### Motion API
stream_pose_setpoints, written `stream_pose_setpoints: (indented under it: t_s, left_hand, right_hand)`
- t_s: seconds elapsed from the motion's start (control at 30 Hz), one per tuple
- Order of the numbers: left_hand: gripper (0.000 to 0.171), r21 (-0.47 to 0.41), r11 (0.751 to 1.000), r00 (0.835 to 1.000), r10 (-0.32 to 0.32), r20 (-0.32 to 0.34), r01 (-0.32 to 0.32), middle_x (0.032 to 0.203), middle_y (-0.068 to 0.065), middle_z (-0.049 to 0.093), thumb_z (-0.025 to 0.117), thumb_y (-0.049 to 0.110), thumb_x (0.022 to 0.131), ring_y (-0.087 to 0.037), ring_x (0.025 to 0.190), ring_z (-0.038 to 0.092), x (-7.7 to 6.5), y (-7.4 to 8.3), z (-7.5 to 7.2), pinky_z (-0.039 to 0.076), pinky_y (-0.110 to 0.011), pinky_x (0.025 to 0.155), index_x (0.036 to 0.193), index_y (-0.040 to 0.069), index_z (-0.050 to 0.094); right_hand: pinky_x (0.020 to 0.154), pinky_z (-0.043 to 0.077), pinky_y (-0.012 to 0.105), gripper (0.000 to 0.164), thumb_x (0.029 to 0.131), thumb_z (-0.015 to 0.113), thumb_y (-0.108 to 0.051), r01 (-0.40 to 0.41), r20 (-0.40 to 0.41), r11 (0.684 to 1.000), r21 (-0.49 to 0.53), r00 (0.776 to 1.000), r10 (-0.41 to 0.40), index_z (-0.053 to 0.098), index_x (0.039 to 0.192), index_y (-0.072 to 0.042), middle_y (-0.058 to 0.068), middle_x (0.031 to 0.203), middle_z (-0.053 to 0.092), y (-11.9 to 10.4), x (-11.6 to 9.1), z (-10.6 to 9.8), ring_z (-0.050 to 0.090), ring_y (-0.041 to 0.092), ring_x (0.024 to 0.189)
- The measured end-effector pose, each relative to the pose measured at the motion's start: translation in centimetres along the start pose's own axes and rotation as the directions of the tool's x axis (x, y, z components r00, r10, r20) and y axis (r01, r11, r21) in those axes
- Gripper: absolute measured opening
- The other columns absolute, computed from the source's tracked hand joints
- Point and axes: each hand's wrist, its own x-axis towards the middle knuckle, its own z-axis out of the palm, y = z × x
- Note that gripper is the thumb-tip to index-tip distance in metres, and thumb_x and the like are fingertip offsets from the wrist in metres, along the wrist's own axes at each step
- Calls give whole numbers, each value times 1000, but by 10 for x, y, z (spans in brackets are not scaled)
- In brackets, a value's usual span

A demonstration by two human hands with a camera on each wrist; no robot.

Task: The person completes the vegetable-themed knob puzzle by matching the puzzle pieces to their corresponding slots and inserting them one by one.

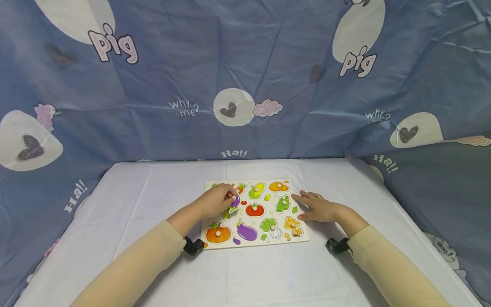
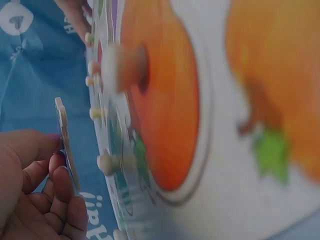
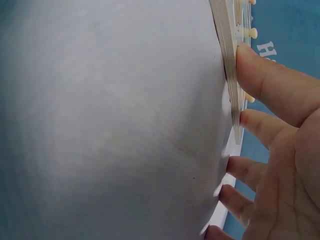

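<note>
My left hand [image 1: 215, 201] pinches a purple eggplant puzzle piece [image 1: 235, 201] by its knob side, above the left part of the wooden vegetable puzzle board [image 1: 264, 247]. In the left wrist view the eggplant piece is seen edge-on, lifted off the board. A purple eggplant picture without a knob [image 1: 246, 233] shows in the board's front row, beside the knobbed pumpkin piece [image 1: 218, 233]. My right hand [image 1: 320, 207] lies at the board's right edge with fingers spread. In the right wrist view its thumb and index finger touch the board, while other fingertips rest on the cloth.
Other knobbed pieces sit in the board: a tomato [image 1: 255, 209], corn [image 1: 257, 190], a cabbage [image 1: 270, 228] and a mushroom [image 1: 293, 226]. A white cloth [image 1: 261, 277] covers the table. Blue patterned fabric [image 1: 184, 136] hangs behind and at the sides.
</note>
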Motion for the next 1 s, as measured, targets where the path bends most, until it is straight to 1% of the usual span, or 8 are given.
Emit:
stream_pose_setpoints:
  t_s: [0.17, 0.3, 0.43, 0.63, 0.73, 0.87, 0.97, 1.0]
  left_hand:
    - [8, -12, 1000, 1000, 18, 26, -17, 93, 0, 57, 59, 19, 100, -13, 85, 51, -5, 8, 5, 46, -28, 79, 104, 12, 62]
    - [8, -9, 999, 996, 39, 75, -39, 91, 2, 57, 59, 19, 100, -12, 83, 52, -8, 14, 11, 47, -27, 79, 103, 12, 63]
    - [10, 7, 998, 989, 65, 133, -67, 92, 4, 59, 58, 18, 101, -11, 83, 53, -11, 18, 15, 48, -29, 82, 105, 13, 65]
    - [9, 20, 995, 975, 92, 201, -98, 90, 4, 60, 58, 19, 101, -11, 80, 55, -12, 21, 21, 48, -30, 80, 104, 14, 65]
    - [7, 32, 995, 969, 87, 230, -97, 88, 5, 58, 59, 20, 101, -9, 68, 53, -14, 23, 23, 48, -26, 73, 102, 15, 63]
    - [5, 27, 997, 966, 67, 251, -76, 87, 4, 56, 60, 21, 100, -9, 49, 46, -17, 28, 24, 45, -23, 54, 100, 16, 62]
    - [5, 17, 997, 964, 66, 257, -73, 87, 4, 57, 60, 21, 99, -9, 46, 45, -18, 30, 25, 43, -23, 46, 100, 17, 62]
    - [4, 19, 997, 963, 67, 259, -74, 86, 4, 57, 61, 21, 99, -9, 47, 46, -18, 30, 25, 43, -23, 46, 100, 17, 63]
  right_hand:
    - [112, 14, 75, 83, 92, 64, -50, 1, 3, 1000, 0, 1000, -1, 24, 159, -22, 20, 166, 8, 0, -1, 1, 5, 48, 151]
    - [111, 14, 75, 83, 92, 64, -50, 0, 4, 1000, -5, 1000, 1, 24, 159, -22, 21, 166, 8, 0, -1, 0, 6, 49, 150]
    - [112, 14, 74, 84, 92, 64, -52, -3, 2, 1000, -3, 1000, 3, 24, 159, -22, 20, 166, 9, 0, 0, 0, 7, 49, 150]
    - [112, 14, 74, 85, 91, 64, -53, -3, 0, 1000, 4, 1000, 3, 24, 159, -22, 20, 166, 8, 2, 2, 2, 6, 49, 151]
    - [112, 14, 74, 85, 91, 64, -53, -7, 0, 1000, 1, 1000, 7, 23, 159, -22, 20, 166, 8, 2, 2, 2, 6, 49, 151]
    - [112, 14, 74, 85, 91, 63, -52, -9, 2, 1000, -2, 1000, 9, 23, 159, -22, 20, 166, 8, 0, 2, 1, 6, 49, 151]
    - [112, 14, 74, 84, 92, 63, -52, -6, 3, 1000, -3, 1000, 6, 23, 159, -22, 21, 166, 8, -1, 1, 1, 6, 49, 150]
    - [112, 14, 74, 84, 92, 63, -52, -3, 3, 1000, -3, 1000, 3, 24, 159, -22, 21, 166, 8, -1, 1, 1, 6, 50, 150]
